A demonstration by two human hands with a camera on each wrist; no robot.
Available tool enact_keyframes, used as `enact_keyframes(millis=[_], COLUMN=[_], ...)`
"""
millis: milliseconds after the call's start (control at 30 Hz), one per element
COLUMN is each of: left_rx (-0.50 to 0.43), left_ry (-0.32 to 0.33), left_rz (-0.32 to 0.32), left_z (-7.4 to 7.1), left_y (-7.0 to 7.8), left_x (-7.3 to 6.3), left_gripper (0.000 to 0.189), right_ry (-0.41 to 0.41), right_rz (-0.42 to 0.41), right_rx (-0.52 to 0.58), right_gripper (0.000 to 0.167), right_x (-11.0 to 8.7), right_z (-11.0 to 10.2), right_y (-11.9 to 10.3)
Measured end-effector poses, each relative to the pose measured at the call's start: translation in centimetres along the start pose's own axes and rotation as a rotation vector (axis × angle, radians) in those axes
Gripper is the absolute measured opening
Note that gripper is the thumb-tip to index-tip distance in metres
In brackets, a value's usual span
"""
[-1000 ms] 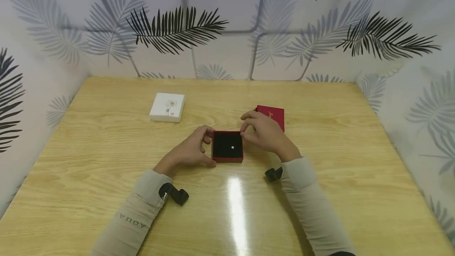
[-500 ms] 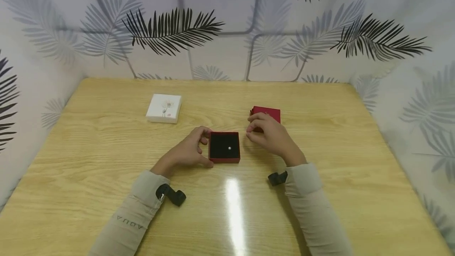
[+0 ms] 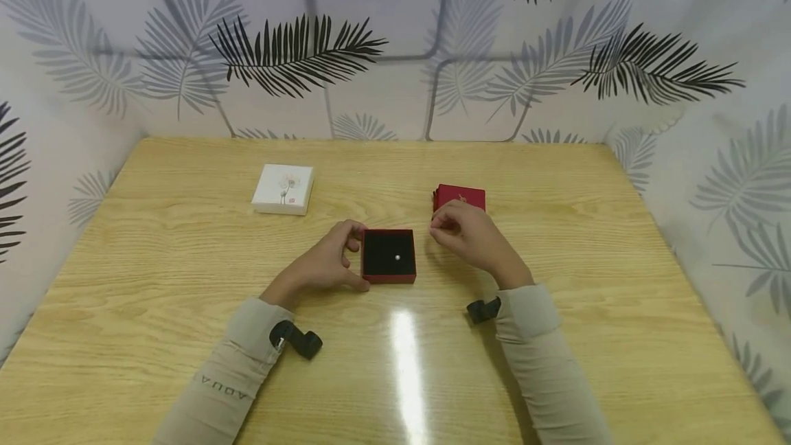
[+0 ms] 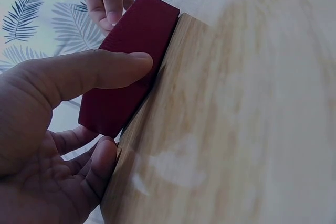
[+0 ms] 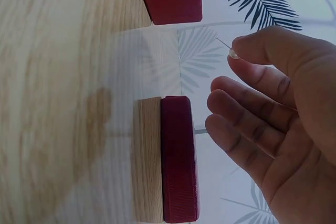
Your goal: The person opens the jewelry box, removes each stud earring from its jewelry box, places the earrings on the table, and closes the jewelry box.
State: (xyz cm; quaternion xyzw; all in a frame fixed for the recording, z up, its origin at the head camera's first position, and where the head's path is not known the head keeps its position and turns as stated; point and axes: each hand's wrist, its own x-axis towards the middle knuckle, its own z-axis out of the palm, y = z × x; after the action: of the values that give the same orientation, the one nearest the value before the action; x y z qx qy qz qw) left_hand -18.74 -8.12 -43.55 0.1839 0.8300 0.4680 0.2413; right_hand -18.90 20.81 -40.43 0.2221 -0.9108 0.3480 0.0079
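Note:
My left hand (image 3: 320,259) grips a small red jewellery box (image 3: 388,279) by its left end, thumb at the front side and fingers behind. A black pad (image 3: 378,247) fills the box, with one pearl stud (image 3: 397,257) on it. To the right of the box is my right hand (image 3: 474,235), raised over the table. In the right wrist view its thumb and index finger pinch a pearl stud earring (image 5: 233,53) whose thin pin sticks out; the other fingers are loosely bent. The left wrist view shows the thumb (image 4: 123,69) lying along the box's red side.
Behind my right hand lies a flat red case (image 3: 466,194) with gold lettering, partly covered by the hand. A white box (image 3: 284,187) with a flower print sits at the back left. All stand on a wooden table (image 3: 185,253) with a leaf-patterned curtain (image 3: 371,88) behind it.
My right hand has drawn back from the box's right edge, a little to the right. The left hand keeps its grip on the box. The head view has shifted slightly.

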Motion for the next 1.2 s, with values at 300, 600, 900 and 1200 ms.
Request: enact_keyframes(millis=[300,600,900,1200], left_rx=[0.005,0.006,0.008,0.012], left_ry=[-0.009,-0.007,-0.012,-0.011], left_rz=[-0.006,-0.001,0.009,0.004], left_z=[-0.09,-0.19,-0.24,-0.17], left_y=[-0.02,-0.02,-0.08,-0.08], left_x=[-0.07,-0.09,0.0,0.1], left_gripper=[0.09,0.091,0.091,0.091], right_ry=[-0.002,-0.018,-0.007,-0.01], right_rz=[0.054,0.082,0.09,0.11], right_rx=[-0.002,-0.04,-0.041,-0.054], right_gripper=[0.006,0.007,0.008,0.009], right_x=[-0.08,-0.16,-0.05,-0.07], right_z=[0.56,0.62,0.94,0.88], right_y=[0.12,0.31,0.51,0.57])
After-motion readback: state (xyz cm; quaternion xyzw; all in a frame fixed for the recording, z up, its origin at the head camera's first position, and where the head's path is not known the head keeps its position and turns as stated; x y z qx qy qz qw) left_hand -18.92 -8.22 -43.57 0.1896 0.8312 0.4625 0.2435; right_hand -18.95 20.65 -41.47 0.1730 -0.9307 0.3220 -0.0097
